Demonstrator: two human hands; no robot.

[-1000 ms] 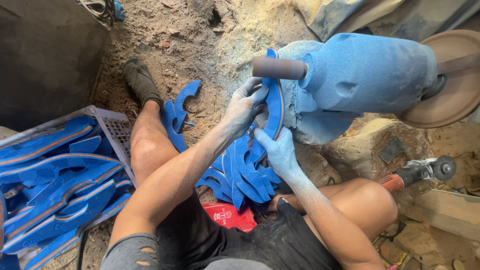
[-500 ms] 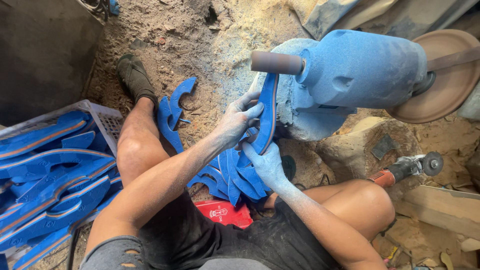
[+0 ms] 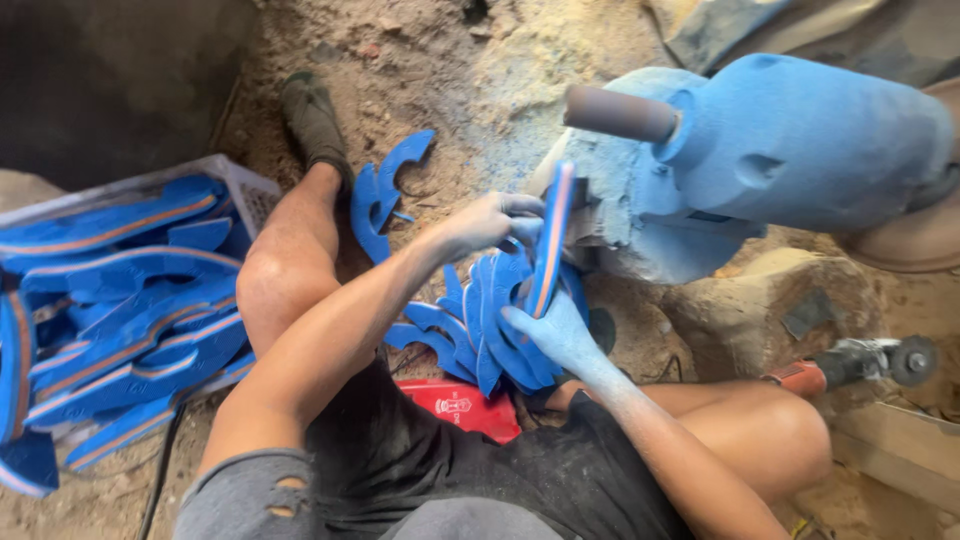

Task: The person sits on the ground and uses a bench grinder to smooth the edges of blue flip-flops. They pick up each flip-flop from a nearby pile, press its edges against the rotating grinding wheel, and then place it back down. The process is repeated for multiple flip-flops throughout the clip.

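The left hand gripped the upper end of a blue sandal sole with an orange edge stripe, fingers curled shut around it. The right hand, dusted blue, held the lower end from beneath, fingers closed on it too. The sole stood on edge between the two hands, just beside the blue-coated grinding machine, whose brown sanding drum stuck out above the fingers. Below the fingers lay a pile of blue soles; well to the left stood a crate stacked with more. The bare fingers sat close to the drum, so a slip of the sole could likely scrape them.
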